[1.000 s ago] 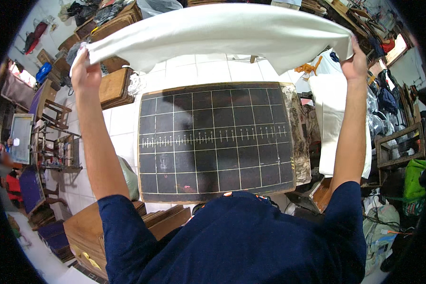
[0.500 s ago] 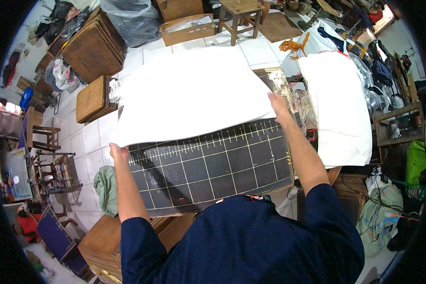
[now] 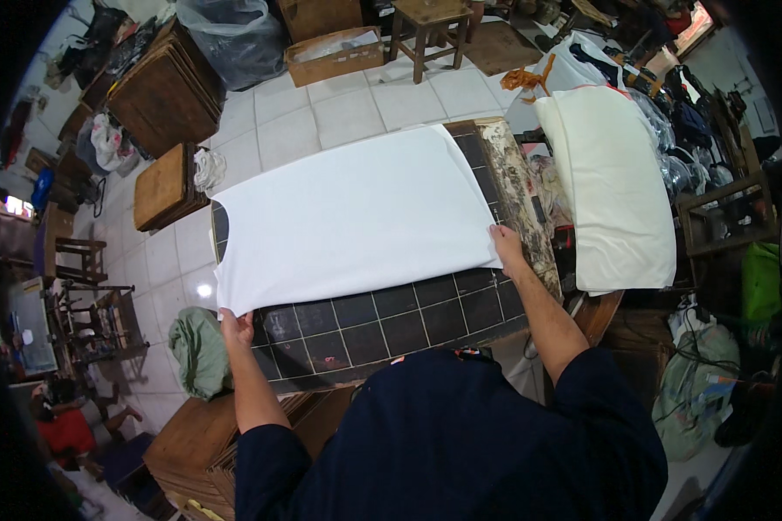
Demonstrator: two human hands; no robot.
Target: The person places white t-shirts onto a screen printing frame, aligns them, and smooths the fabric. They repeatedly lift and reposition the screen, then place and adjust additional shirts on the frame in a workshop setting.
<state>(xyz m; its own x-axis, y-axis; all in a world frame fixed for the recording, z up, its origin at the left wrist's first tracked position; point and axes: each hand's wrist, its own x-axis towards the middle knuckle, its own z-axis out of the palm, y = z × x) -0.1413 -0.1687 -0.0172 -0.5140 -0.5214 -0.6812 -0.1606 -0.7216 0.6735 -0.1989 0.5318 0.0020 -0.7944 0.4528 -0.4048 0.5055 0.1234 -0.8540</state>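
A white fabric panel (image 3: 356, 217) with a curved cut-out on its left side lies spread over a black board with a pale grid (image 3: 382, 334). My left hand (image 3: 237, 328) is closed on the near left corner of the panel. At the near right corner, my right hand (image 3: 510, 249) grips the fabric between thumb and fingers. The near edge of the cloth runs almost straight between both hands, with slight folds by the right one. Grid lines show in front of the panel and past its right side.
Right of the board lies a folded stack of cream cloth (image 3: 613, 191). A green cloth bundle (image 3: 202, 352) sits at the left, beside stacked brown boards (image 3: 195, 438). Beyond are a wooden stool (image 3: 430, 30), a cardboard box (image 3: 334, 61) and a worn board edge (image 3: 517, 182).
Both hands have drawn the white panel toward me. It was lifted and billowing; now it rests flatter, baring tiled floor beyond and covering the ruler marks on the grid.
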